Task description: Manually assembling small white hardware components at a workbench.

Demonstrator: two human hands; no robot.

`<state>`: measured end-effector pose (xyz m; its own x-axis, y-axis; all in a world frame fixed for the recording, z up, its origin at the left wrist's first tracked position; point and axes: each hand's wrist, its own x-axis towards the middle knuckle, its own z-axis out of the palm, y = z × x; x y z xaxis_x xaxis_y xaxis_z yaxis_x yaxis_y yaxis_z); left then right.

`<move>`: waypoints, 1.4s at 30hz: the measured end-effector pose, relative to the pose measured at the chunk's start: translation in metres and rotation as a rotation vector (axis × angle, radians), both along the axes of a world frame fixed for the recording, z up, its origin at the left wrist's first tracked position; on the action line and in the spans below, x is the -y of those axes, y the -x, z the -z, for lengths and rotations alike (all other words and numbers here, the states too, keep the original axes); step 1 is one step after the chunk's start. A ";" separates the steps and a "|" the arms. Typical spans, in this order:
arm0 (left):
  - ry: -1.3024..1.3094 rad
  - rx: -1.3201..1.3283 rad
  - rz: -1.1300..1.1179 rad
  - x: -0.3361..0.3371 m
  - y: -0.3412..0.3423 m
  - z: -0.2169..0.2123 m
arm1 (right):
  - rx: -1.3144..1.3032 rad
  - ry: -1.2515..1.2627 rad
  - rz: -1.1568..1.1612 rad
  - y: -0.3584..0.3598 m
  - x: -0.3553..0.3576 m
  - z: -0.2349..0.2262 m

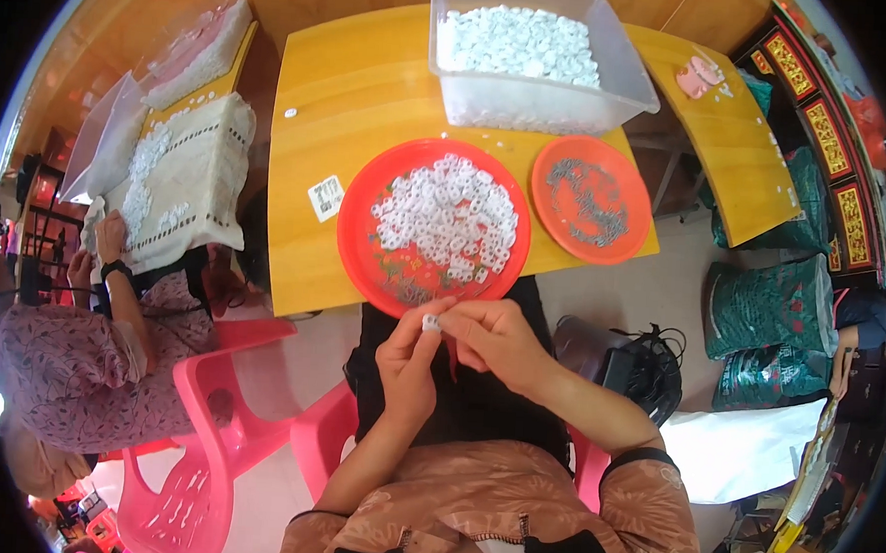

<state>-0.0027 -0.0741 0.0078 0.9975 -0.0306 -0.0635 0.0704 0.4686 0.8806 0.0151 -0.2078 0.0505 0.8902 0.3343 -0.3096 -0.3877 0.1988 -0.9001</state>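
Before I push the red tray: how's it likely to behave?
The red tray looks like moulded plastic, so probably light itself and slightly flexible. Its loose white pieces would likely shift or spill if jerked. Its near side seems to overhang the table edge, so pulling it closer could tip it.

So I've got this one tiny white piece (431, 322), kinda blocky, with a dark spot on the face I can see. It's pinched up between my fingers (469, 324), just on my side of the red tray's rim (348, 234). Finer details are too small to make out.
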 end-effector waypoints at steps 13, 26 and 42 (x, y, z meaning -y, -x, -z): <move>-0.186 -0.113 0.046 -0.034 0.015 0.005 | 0.231 0.363 0.200 -0.082 0.053 -0.076; -0.171 -0.197 -0.041 -0.043 0.010 0.013 | 0.600 1.049 -0.241 -0.093 0.064 0.011; -0.212 -0.190 -0.017 -0.037 0.006 0.014 | 1.055 1.287 -0.588 -0.082 0.043 0.013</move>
